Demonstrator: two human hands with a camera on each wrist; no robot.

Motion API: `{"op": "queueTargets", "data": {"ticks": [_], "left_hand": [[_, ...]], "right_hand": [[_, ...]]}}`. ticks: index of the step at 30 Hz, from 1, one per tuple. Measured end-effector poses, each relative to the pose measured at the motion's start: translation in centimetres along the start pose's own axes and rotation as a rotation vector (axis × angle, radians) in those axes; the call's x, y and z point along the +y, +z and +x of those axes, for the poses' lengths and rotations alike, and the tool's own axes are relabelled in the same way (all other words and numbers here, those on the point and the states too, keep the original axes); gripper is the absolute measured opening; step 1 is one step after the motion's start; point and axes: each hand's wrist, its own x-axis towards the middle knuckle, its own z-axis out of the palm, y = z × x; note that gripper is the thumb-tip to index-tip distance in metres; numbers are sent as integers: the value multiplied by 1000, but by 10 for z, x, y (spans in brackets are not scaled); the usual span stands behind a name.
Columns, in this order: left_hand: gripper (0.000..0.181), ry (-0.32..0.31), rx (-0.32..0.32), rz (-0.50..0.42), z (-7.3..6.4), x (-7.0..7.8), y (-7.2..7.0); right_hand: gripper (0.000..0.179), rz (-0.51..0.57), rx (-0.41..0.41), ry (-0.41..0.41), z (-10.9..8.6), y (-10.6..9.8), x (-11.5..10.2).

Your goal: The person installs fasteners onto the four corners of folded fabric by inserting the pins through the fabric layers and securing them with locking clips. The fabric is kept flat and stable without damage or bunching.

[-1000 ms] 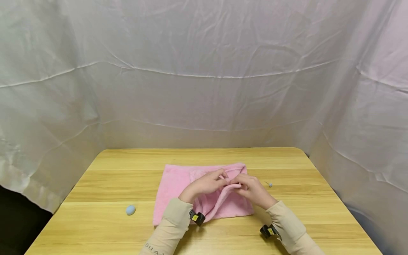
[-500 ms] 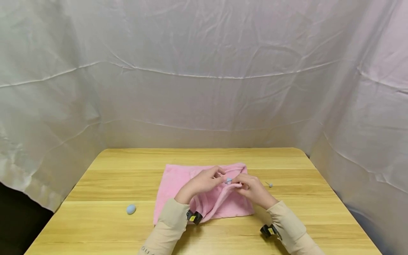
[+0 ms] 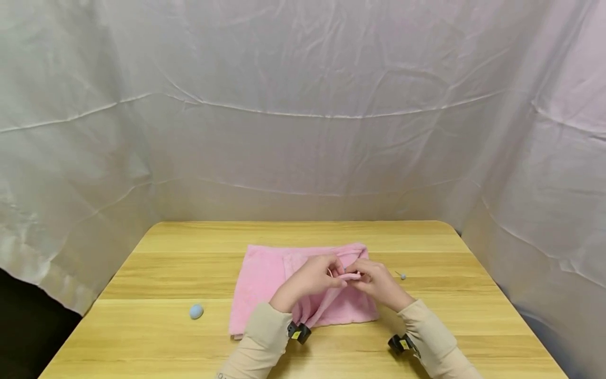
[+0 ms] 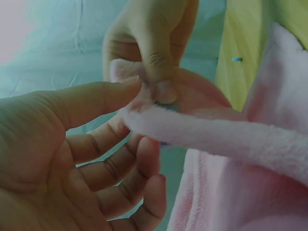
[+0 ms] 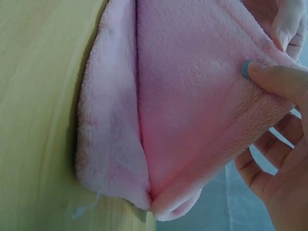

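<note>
- The pink cloth (image 3: 258, 284) lies folded across the middle of the table (image 3: 142, 337), its left part flat; towards the right, a fold is raised off the surface between the two hands.
- A small blue piece (image 5: 246, 70) sits against the raised fold, partly covered by the right thumb; how it is fixed to the fabric, if at all, is hard to make out.
- The left hand (image 3: 307, 276) has the fold's edge pinched between thumb and forefinger, with hardly any gap beyond the fabric; its other fingers curve loosely below, holding nothing.
- The right hand (image 3: 381, 284) faces it, thumb pressed on the blue piece and fingers bent behind the cloth, so that both are nipped together.
- Just right of the cloth, a pin (image 3: 403, 276) with a round blue head lies on the wood.
- Well to the left, a pale blue ball (image 3: 196, 311) rests alone.
- Beige sleeves (image 3: 265, 329) cover both forearms, and a black camera (image 3: 401, 344) is worn at each wrist.
- A creased grey curtain (image 3: 303, 152) hangs behind the table and along its sides.
</note>
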Motion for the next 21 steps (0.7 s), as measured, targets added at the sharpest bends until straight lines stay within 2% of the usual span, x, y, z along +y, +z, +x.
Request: {"op": "queueTargets", "data": {"ticks": [7, 13, 16, 21], "left_hand": [[13, 4, 37, 9, 0, 0, 4], [9, -7, 71, -23, 0, -5, -2], [6, -26, 92, -49, 0, -10, -7], [12, -84, 123, -109, -1, -19, -18]], "right_hand": [[27, -25, 5, -16, 0, 0, 3], [31, -48, 41, -41, 3, -14, 7], [33, -75, 81, -8, 2, -27, 11], [31, -170, 167, 63, -2, -52, 20]]}}
